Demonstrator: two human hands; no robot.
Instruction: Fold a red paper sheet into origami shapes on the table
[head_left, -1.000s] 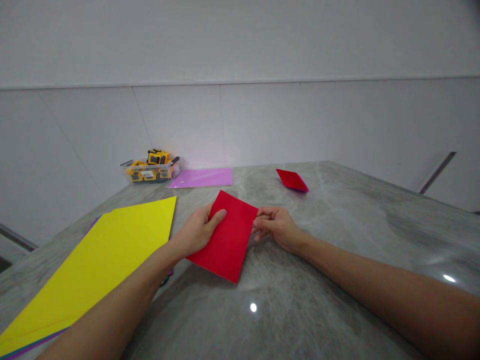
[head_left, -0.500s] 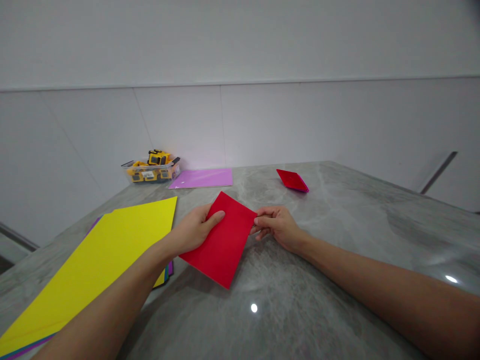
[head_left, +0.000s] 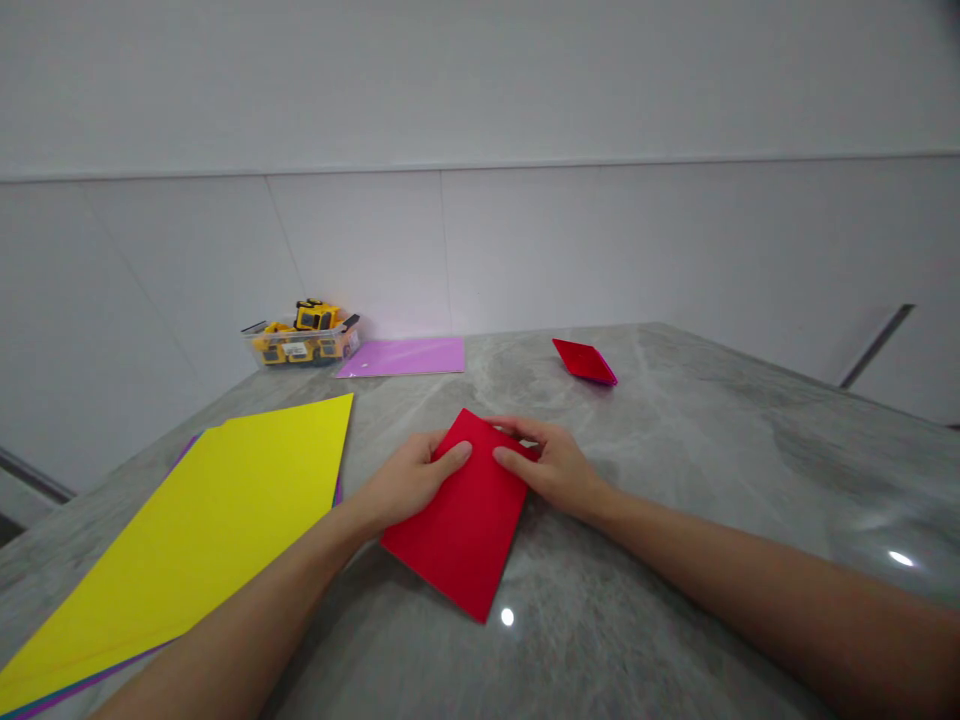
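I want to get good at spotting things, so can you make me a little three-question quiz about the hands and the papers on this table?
1. True or false: the left hand and the right hand both touch the red paper.
2. What lies on the table to the left of the left hand? A) yellow sheet B) blue cup C) book
3. Fill in: the clear box by the wall holds yellow toy ____.
Key: 1 true; 2 A; 3 trucks.
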